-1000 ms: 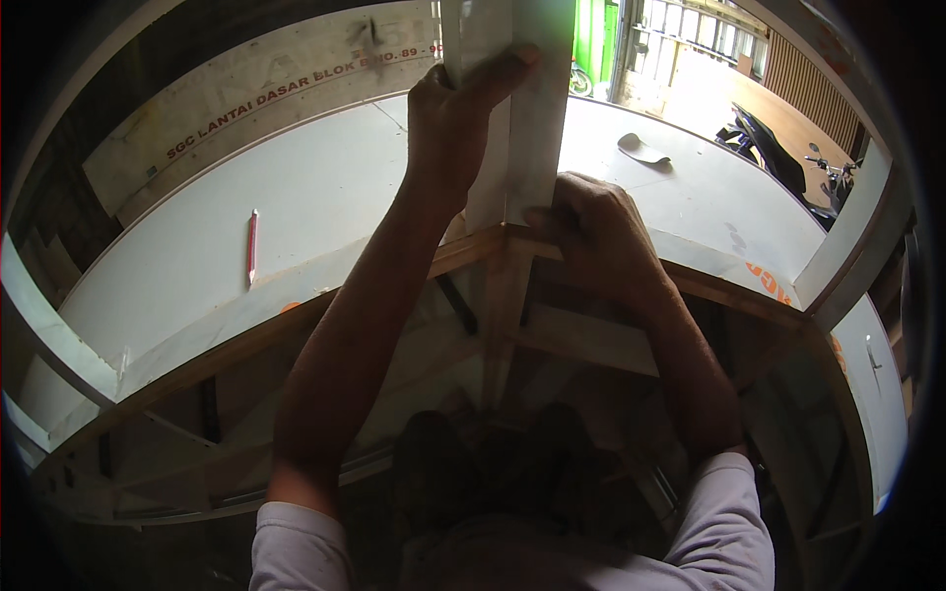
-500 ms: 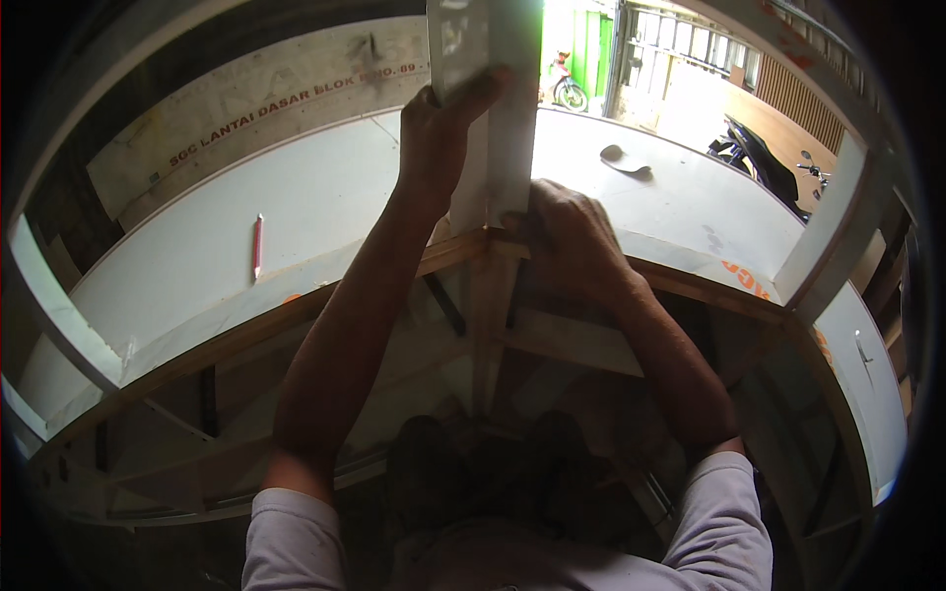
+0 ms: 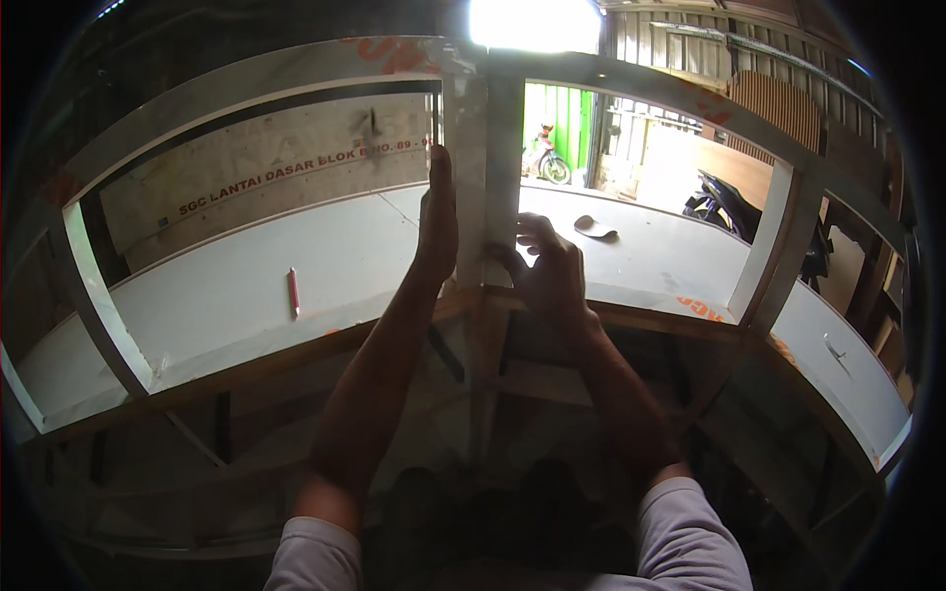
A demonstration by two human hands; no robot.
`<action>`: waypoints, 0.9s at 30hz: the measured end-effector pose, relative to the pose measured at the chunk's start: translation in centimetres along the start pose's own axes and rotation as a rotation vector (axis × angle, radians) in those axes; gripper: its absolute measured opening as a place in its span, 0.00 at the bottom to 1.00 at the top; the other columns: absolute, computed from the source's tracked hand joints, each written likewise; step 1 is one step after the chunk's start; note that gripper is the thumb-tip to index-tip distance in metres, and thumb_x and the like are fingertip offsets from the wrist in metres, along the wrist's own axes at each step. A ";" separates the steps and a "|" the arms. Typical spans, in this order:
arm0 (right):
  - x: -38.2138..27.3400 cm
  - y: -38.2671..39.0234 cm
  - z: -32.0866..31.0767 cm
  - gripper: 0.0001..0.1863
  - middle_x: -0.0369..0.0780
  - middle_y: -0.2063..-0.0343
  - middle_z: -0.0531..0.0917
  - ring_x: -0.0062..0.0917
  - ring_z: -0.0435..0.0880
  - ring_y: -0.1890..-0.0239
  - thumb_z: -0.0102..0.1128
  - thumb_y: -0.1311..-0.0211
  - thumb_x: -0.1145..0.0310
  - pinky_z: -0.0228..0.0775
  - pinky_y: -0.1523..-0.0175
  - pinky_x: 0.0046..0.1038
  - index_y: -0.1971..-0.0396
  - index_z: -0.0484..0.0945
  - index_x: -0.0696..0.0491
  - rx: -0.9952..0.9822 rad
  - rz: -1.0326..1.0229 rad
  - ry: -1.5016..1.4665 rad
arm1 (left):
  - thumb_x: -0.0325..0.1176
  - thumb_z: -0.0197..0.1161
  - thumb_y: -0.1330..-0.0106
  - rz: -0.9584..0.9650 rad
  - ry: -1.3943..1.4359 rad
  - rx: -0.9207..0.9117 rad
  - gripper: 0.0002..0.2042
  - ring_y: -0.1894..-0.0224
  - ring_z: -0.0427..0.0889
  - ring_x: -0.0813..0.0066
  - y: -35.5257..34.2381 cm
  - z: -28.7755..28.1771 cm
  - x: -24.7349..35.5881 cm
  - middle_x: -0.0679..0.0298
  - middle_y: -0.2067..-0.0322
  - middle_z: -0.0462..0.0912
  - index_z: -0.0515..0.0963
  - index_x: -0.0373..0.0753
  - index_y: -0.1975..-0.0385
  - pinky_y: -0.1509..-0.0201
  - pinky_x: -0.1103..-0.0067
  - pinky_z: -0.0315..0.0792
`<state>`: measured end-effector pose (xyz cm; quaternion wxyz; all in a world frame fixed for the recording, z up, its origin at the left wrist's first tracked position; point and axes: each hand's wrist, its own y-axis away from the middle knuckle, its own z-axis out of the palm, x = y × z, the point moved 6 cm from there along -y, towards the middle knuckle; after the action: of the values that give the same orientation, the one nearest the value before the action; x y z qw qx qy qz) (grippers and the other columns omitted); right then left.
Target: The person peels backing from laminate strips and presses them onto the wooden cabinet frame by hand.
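2 hands [image 3: 439, 217] [image 3: 550, 271] at the middle post [image 3: 475, 148]

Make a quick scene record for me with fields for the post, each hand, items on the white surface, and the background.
Post: pale, upright, between two frame openings
Left hand: along the post's left side, fingers pointing up
Right hand: by the post's lower right side, fingers apart; contact unclear
White surface: red-and-white pencil left, curled pale scrap right
Background: green panel, dark motorbike
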<state>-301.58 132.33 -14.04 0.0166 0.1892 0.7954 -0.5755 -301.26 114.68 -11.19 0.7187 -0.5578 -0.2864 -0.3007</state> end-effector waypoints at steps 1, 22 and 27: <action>0.4 -0.2 0.3 0.28 0.49 0.60 0.89 0.36 0.91 0.57 0.79 0.44 0.60 0.85 0.55 0.35 0.49 0.76 0.57 0.029 0.056 -0.096 | 0.68 0.35 0.23 0.005 0.004 -0.011 0.43 0.50 0.78 0.73 0.1 0.6 -0.1 0.57 0.51 0.81 0.73 0.28 0.39 0.45 0.76 0.74; -3.5 -13.9 -2.7 0.13 0.42 0.74 0.88 0.23 0.86 0.70 0.75 0.41 0.60 0.76 0.59 0.29 0.66 0.88 0.55 0.596 0.153 -0.162 | 0.72 0.36 0.26 0.040 -0.147 0.177 0.44 0.68 0.64 0.79 -0.2 0.3 -0.5 0.69 0.75 0.66 0.79 0.28 0.52 0.61 0.76 0.65; -2.7 -15.6 -2.8 0.10 0.37 0.77 0.85 0.21 0.81 0.74 0.69 0.37 0.64 0.74 0.62 0.27 0.68 0.87 0.57 0.552 0.229 -0.042 | 0.69 0.38 0.24 0.111 -0.054 0.193 0.42 0.50 0.72 0.75 0.5 0.8 0.3 0.60 0.49 0.75 0.67 0.32 0.32 0.42 0.76 0.68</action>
<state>-303.50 129.96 1.75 0.0458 0.2630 0.5819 -0.7682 -300.74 115.48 -11.09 0.7766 -0.5088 -0.3021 -0.2163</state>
